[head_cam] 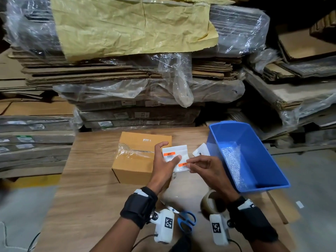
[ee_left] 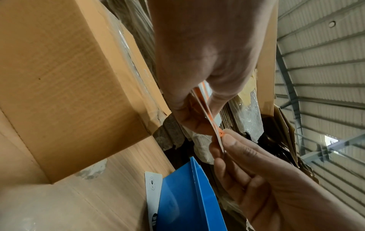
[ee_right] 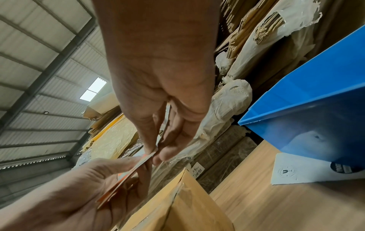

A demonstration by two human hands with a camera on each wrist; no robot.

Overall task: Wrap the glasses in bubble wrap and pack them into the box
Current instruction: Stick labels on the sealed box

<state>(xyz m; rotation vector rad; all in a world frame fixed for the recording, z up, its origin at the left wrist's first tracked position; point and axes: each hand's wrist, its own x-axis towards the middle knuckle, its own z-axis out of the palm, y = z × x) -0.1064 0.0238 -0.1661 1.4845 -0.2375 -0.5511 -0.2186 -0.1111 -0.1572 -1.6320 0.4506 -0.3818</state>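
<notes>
A brown cardboard box (head_cam: pixel 138 160), its top taped shut, sits on the wooden table (head_cam: pixel 87 179). Just above its right end my left hand (head_cam: pixel 170 154) holds small white sheets with orange barcode stickers (head_cam: pixel 175 149) between thumb and fingers. My right hand (head_cam: pixel 189 163) pinches the lower right corner of those sheets. The left wrist view shows the sheets (ee_left: pixel 209 115) edge-on between both hands, with the box (ee_left: pixel 65 78) to the left. In the right wrist view the right hand (ee_right: pixel 156 151) pinches the sheet edge (ee_right: pixel 142 161). Bubble wrap (head_cam: pixel 232 160) lies inside the blue bin (head_cam: pixel 272 160).
A tape roll (head_cam: pixel 211 200) and blue-handled scissors (head_cam: pixel 187 220) lie near the table's front edge, a clear plastic sheet (head_cam: pixel 174 195) between them. A white card (head_cam: pixel 201 151) lies beside the bin. Stacks of flattened cartons (head_cam: pixel 127 84) wrapped in plastic stand behind the table.
</notes>
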